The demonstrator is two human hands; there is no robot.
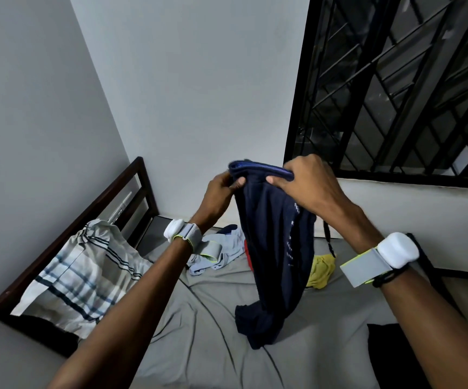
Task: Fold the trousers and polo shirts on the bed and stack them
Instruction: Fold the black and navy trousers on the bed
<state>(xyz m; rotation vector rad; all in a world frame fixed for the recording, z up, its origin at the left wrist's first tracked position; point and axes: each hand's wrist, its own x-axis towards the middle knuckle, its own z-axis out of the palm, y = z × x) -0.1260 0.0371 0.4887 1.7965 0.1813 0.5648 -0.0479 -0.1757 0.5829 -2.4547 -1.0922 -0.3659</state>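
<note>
- Navy garment (pixel 275 248) with a brighter blue top edge hangs between the two hands, which hold it up in front of the wall.
- Left hand (pixel 218 195) pinches the top edge at its left end, thumb on the near face and fingers curled behind the cloth.
- Right hand (pixel 306 181) grips the same edge just beside the left hand, fingers curled over the top and thumb pressed on the front.
- Below both hands the garment drops in loose folds; its lower end rests bunched on the grey bed sheet (pixel 199 332).
- Beyond the left wrist lies a pale grey garment (pixel 224 254), crumpled on the sheet.
- Under the right forearm sits a yellow garment (pixel 321 270), also crumpled.
- A red cloth (pixel 247 254) peeks out from behind the hanging garment.
- Far left of the left arm, a striped cloth (pixel 81 276) is draped over the dark bed frame (pixel 67 228).
- Both wrists wear a grey band with a white unit.
</note>
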